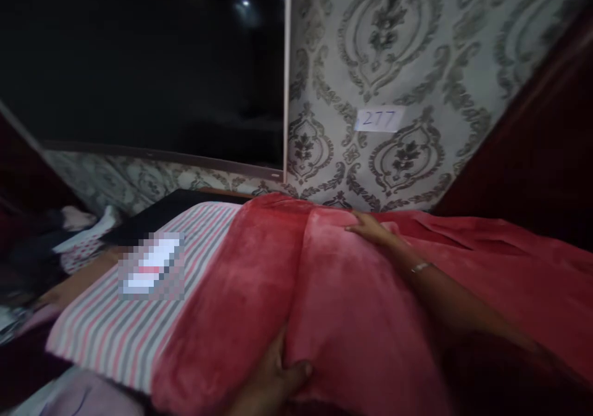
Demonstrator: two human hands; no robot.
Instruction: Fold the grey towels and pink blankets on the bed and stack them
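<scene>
A red plush blanket [241, 292] lies spread over a surface, with a fold line running away from me through its middle. Low in the view, my left hand [273, 376] rests on the blanket beside that fold, thumb and index finger spread apart; its other fingers are hidden. My right hand [370, 227], a thin bracelet on its wrist, touches the blanket near its far edge with fingers stretched out. Under the blanket's left side shows a pink, grey and white striped cloth [106, 323]. A blurred-out white object [155, 264] lies on that cloth.
A large dark screen [152, 63] stands against the patterned wallpaper [393, 39]. A paper label [378, 119] reading 277 is on the wall. A flat black object [152, 209] lies behind the striped cloth. Cloth items [88, 237] are piled at the left.
</scene>
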